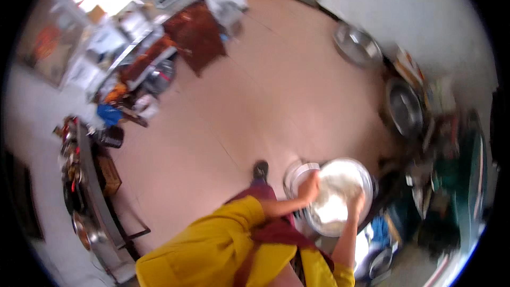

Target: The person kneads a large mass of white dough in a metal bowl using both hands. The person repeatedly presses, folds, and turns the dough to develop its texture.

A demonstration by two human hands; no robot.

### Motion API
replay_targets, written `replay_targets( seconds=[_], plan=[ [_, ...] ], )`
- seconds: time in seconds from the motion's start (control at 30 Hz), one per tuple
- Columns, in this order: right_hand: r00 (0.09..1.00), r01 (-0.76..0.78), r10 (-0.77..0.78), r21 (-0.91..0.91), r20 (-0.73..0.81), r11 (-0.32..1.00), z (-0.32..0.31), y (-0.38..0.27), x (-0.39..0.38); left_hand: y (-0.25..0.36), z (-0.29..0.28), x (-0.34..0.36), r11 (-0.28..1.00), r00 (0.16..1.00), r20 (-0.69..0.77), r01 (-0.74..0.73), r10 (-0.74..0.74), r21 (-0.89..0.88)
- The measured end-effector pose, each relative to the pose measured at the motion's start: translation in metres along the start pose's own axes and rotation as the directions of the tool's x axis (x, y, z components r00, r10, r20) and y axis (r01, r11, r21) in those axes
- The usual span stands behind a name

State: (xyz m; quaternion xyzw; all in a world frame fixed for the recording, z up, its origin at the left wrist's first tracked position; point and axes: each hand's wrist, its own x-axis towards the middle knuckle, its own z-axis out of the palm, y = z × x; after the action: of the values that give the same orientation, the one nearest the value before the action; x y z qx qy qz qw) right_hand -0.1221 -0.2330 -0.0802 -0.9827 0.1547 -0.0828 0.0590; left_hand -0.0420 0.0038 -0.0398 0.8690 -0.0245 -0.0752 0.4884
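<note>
A wide, round, shiny metal basin [366, 180] is in front of me at the lower right, with whitish material in it that is too blurred to name. My left hand [309, 187] is closed at the basin's left rim, with its fingers bent over the edge. Reaching over the near side, my right hand [356, 202] is inside the right part of the basin. Its fingers are smeared by motion, so their grip does not show. Another round, light-coloured container [293, 176] shows partly behind the basin on the left.
Metal basins [357, 45] lean along the right wall, one of them darker [404, 107]. Dark green furniture [451, 180] stands close on the right. A cluttered desk with a red-brown panel [196, 34] is far left; a narrow shelf with kitchenware [87, 180] stands nearer. My shoe [260, 169] is on the tiled floor.
</note>
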Motion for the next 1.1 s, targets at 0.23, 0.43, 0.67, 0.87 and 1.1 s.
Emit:
replay_targets(
  seconds=[0.23,0.43,0.67,0.87,1.1],
  plan=[
    [0.886,-0.067,0.160,-0.220,0.435,0.973,-0.072,-0.059,0.003,0.018,0.000,0.003,0.996,0.998,0.018,-0.061,0.062,-0.059],
    [0.672,-0.603,0.509,-0.003,0.537,0.798,-0.086,-0.042,-0.005,0.016,-0.002,0.003,0.997,0.997,0.013,-0.073,0.074,-0.034],
    [0.510,-0.678,0.610,-0.152,0.607,0.719,-0.087,-0.041,-0.007,0.017,-0.002,0.003,0.991,0.992,-0.024,-0.124,0.124,-0.045],
    [0.410,-0.712,0.642,-0.213,0.648,0.670,-0.089,-0.055,0.030,0.016,-0.013,0.006,0.991,0.986,0.098,-0.134,0.135,-0.013],
    [0.604,-0.743,0.697,-0.044,0.388,0.668,-0.048,-0.071,0.059,0.019,-0.017,0.013,0.977,0.969,0.127,-0.214,0.213,-0.011]
  ],
)
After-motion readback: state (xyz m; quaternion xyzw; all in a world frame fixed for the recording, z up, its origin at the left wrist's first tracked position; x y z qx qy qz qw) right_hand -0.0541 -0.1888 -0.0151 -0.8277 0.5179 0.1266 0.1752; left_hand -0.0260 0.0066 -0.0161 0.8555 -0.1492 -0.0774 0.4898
